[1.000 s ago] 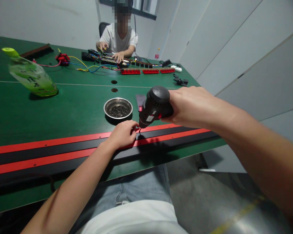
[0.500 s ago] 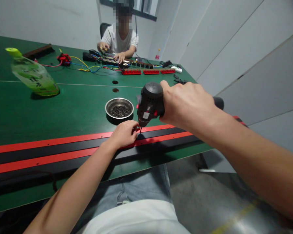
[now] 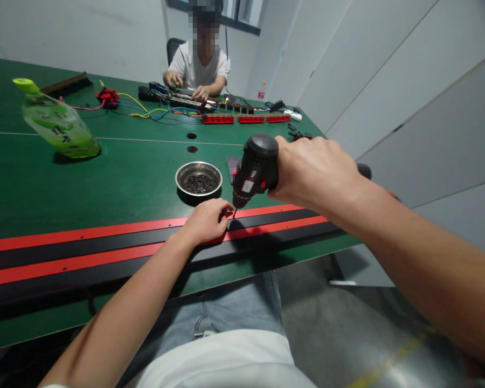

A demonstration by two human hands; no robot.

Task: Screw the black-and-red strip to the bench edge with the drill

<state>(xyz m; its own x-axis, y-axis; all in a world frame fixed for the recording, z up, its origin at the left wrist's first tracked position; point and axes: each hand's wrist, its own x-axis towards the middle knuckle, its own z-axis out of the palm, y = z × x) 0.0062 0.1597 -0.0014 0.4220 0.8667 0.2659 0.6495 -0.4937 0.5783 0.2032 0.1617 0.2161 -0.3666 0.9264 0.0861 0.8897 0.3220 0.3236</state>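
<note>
My right hand point(image 3: 313, 172) grips a black and red electric screwdriver point(image 3: 255, 168), held nearly upright with its bit tip down on the upper red strip of a long red and black rail point(image 3: 105, 248). My left hand point(image 3: 204, 221) rests on the rail just left of the bit, fingertips pinched close to the tip; whether it holds a screw is hidden. A small steel bowl point(image 3: 198, 181) of dark screws stands just behind the rail.
A green drink bottle point(image 3: 56, 125) stands at the far left of the green table point(image 3: 105, 178). Across the table a person in a white shirt point(image 3: 200, 64) handles wired parts point(image 3: 178, 102) and red blocks point(image 3: 242, 118). The table edge and grey floor lie to the right.
The screwdriver has tilted and shifted slightly, its bit staying on the same spot of the red strip. My left hand has stayed put.
</note>
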